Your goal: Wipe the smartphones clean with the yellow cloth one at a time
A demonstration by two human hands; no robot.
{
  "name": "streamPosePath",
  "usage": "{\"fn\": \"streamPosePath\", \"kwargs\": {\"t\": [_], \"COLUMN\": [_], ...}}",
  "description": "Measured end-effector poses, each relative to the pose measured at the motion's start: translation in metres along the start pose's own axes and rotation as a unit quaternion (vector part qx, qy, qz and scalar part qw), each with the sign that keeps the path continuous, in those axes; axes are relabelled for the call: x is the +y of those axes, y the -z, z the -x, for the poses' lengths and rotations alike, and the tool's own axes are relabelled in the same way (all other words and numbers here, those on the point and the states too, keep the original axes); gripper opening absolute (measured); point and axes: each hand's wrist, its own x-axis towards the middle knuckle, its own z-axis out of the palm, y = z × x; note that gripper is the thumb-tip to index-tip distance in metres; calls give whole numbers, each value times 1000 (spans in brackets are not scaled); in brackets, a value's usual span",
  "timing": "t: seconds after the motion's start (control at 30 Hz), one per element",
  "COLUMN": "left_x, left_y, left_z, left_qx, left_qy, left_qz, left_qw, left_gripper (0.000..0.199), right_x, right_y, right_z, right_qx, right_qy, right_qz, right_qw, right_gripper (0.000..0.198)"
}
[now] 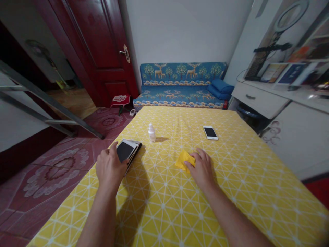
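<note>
Left of centre, the left hand (110,168) grips a stack of phones (126,151) at the table's (231,178) edge, steadying it. The right hand (202,168) pinches a yellow cloth (184,160), flattening it against the tabletop.

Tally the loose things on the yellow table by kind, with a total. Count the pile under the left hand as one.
Phone stack, under the left hand: 1
Single white phone: 1
Small white bottle: 1
Yellow cloth, under the right hand: 1
Total: 4
</note>
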Motion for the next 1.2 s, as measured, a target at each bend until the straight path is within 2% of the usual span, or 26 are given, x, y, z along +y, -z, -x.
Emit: {"fn": "streamPosePath", "kwargs": {"t": [0.07,0.13,0.27,0.37,0.43,0.5,0.53,0.57,0.63,0.7,0.77,0.83,0.93,1.03,1.13,1.2], "left_x": [3,4,7,10,17,32,42,55,84,112,134,146,150,145,140,139], "left_y": [5,9,12,12,10,4,-1,-6,-20,-33,-43,-51,-59,-67,-73,-76], "left_z": [1,2,5,8,9,11,13,16,23,32,40,47,53,56,58,59], "left_qx": [-4,-41,-123,-98,-70,-69,-89,-119,-211,-294,-349,-380,-402,-469,-529,-551], "left_qy": [6,16,-11,-29,-36,-51,-53,-40,9,67,112,102,79,81,69,56], "left_qz": [2,8,-3,19,85,226,329,451,637,721,760,796,840,840,822,813], "left_qw": [1000,999,992,995,993,970,939,883,742,624,537,460,355,261,202,180], "left_gripper": [79,80,51,36,34,31,30,32,35,36,34,34,38,48,56,57], "right_x": [0,-1,-6,-10,-12,-12,-10,-9,-3,3,9,12,13,14,16,17], "right_y": [0,1,7,13,17,20,21,22,22,22,23,24,25,22,18,17], "right_z": [-1,-2,-4,-5,-6,-9,-11,-12,-14,-16,-17,-18,-19,-19,-18,-18], "right_qx": [3,0,-13,-17,-2,14,17,18,23,39,61,81,116,135,120,118], "right_qy": [-5,-13,-44,-104,-147,-196,-222,-248,-290,-325,-352,-369,-374,-363,-343,-342], "right_qz": [-49,-119,-256,-302,-333,-388,-424,-462,-534,-587,-623,-643,-650,-631,-614,-615], "right_qw": [999,993,966,948,931,901,878,851,794,740,696,667,651,672,701,700], "right_gripper": [16,11,14,13,12,18,25,32,40,40,38,38,38,35,35,39]}}
